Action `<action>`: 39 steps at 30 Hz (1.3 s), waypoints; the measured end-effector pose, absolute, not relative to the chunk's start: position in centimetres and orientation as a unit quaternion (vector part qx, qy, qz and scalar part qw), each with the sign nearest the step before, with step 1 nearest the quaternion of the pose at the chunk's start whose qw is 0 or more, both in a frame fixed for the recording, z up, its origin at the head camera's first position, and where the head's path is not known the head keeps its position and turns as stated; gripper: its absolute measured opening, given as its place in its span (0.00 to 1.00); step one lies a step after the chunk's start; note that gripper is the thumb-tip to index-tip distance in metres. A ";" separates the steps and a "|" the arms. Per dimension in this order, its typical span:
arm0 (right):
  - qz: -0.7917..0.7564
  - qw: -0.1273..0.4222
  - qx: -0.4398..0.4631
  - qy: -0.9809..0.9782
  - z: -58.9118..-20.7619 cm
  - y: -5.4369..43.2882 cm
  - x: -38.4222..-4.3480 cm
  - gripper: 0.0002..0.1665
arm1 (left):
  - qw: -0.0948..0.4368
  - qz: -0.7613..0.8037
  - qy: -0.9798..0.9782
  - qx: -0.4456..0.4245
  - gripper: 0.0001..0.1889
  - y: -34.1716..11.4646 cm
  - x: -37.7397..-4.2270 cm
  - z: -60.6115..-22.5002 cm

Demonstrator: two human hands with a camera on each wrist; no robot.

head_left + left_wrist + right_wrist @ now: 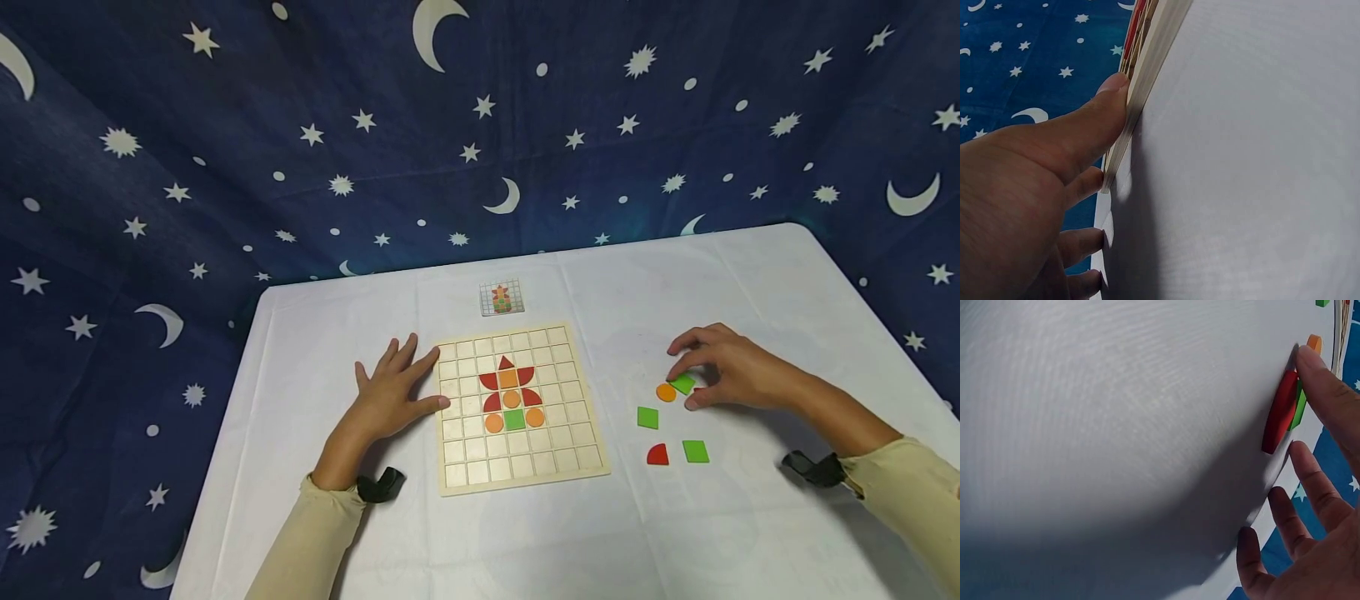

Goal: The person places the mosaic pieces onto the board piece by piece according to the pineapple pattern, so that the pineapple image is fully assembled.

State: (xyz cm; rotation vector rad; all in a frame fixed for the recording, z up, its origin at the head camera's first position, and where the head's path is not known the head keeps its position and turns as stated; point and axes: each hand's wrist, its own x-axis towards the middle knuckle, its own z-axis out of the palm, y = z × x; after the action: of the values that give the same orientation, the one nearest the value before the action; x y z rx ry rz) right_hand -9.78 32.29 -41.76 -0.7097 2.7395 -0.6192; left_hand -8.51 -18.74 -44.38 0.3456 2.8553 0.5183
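My left hand (pixel 386 400) lies spread on the cloth, index fingertip at the upper left corner of a square wooden grid board (pixel 468 475). Its thumb (pixel 1100 119) presses the board's left edge. Red, orange and green tiles form a figure on the board, with a red triangle (pixel 506 363) at its top. My right hand (pixel 731 371) is over loose tiles, its thumb and index finger apart around a green square tile (pixel 682 384). An orange round tile (pixel 666 392) lies by the fingertips. A red tile (pixel 1280 412) shows close under the thumb, partly hidden in the head view.
A small pattern card (pixel 491 308) with a matching coloured figure lies behind the board. Nearer the front are two green square tiles (pixel 648 417) and a red quarter-circle tile (pixel 657 454). A blue star-and-moon curtain (pixel 420 167) hangs behind the white-covered table (pixel 525 550).
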 end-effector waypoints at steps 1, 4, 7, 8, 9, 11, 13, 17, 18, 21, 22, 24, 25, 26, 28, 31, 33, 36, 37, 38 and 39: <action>-0.211 0.120 -0.242 0.939 -41.8 32.2 -9.8 0.23 | 0.109 0.177 0.971 0.118 0.46 -18.7 -8.5 -44.4; -0.212 0.112 -0.244 0.940 -42.0 31.9 -9.7 0.23 | 0.109 0.178 0.971 0.117 0.46 -18.7 -8.5 -44.3; -0.215 0.097 -0.252 0.938 -42.3 31.7 -9.7 0.22 | 0.109 0.179 0.971 0.117 0.46 -18.7 -8.5 -44.4; -0.218 0.093 -0.254 0.938 -42.4 31.6 -9.7 0.21 | 0.109 0.180 0.971 0.117 0.46 -18.7 -8.5 -44.4; -0.221 0.091 -0.256 0.937 -42.4 31.5 -9.7 0.20 | 0.109 0.180 0.971 0.117 0.46 -18.8 -8.5 -44.4; -0.223 0.092 -0.254 0.937 -42.5 31.4 -9.6 0.19 | 0.109 0.181 0.970 0.118 0.45 -18.8 -8.5 -44.4; -0.224 0.097 -0.248 0.937 -42.5 31.3 -9.6 0.18 | 0.108 0.182 0.970 0.118 0.45 -18.8 -8.4 -44.3; -0.224 0.104 -0.237 0.940 -42.3 30.7 -9.7 0.17 | 0.108 0.182 0.970 0.118 0.45 -18.7 -8.4 -44.2; -0.226 0.100 -0.238 0.939 -42.1 30.4 -9.7 0.17 | 0.109 0.181 0.970 0.118 0.45 -18.7 -8.4 -44.2; -0.237 0.082 -0.249 0.936 -41.8 29.2 -9.7 0.15 | 0.110 0.180 0.970 0.117 0.45 -18.7 -8.4 -44.2; -0.242 0.076 -0.253 0.934 -41.7 28.7 -9.6 0.15 | 0.111 0.180 0.970 0.117 0.45 -18.7 -8.4 -44.2; -0.256 0.066 -0.258 0.929 -41.5 27.5 -9.4 0.14 | 0.111 0.179 0.971 0.117 0.45 -18.7 -8.4 -44.1; -0.261 0.064 -0.259 0.928 -41.5 26.7 -9.3 0.13 | 0.111 0.178 0.971 0.117 0.45 -18.7 -8.4 -44.1; -0.266 0.063 -0.259 0.926 -41.5 26.0 -9.1 0.13 | 0.111 0.179 0.971 0.116 0.45 -18.7 -8.4 -44.1; -0.277 0.071 -0.261 0.922 -41.5 24.3 -8.8 0.12 | 0.112 0.179 0.971 0.115 0.46 -18.7 -8.4 -44.2; -0.291 0.087 -0.267 0.915 -41.6 21.8 -8.3 0.12 | 0.112 0.177 0.971 0.114 0.46 -18.7 -8.5 -44.2; -0.298 0.097 -0.274 0.909 -41.6 20.2 -8.0 0.13 | 0.112 0.176 0.971 0.113 0.46 -18.7 -8.5 -44.3; -0.308 0.106 -0.292 0.899 -41.7 18.0 -7.5 0.13 | 0.112 0.174 0.972 0.114 0.46 -18.7 -8.6 -44.5; -0.308 0.107 -0.301 0.896 -41.8 17.4 -7.4 0.12 | 0.112 0.173 0.972 0.114 0.46 -18.7 -8.6 -44.5; -0.307 0.107 -0.310 0.893 -41.9 16.8 -7.3 0.12 | 0.113 0.174 0.972 0.114 0.46 -18.7 -8.6 -44.5; -0.306 0.105 -0.321 0.890 -42.0 16.2 -7.2 0.12 | 0.113 0.173 0.972 0.115 0.46 -18.8 -8.6 -44.5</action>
State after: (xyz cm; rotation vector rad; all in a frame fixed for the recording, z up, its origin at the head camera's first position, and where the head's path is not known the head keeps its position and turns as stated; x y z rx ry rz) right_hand -7.18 16.24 -41.98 -0.9457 2.6237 -0.9032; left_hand -8.60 -18.75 -44.54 0.3376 2.8509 0.5070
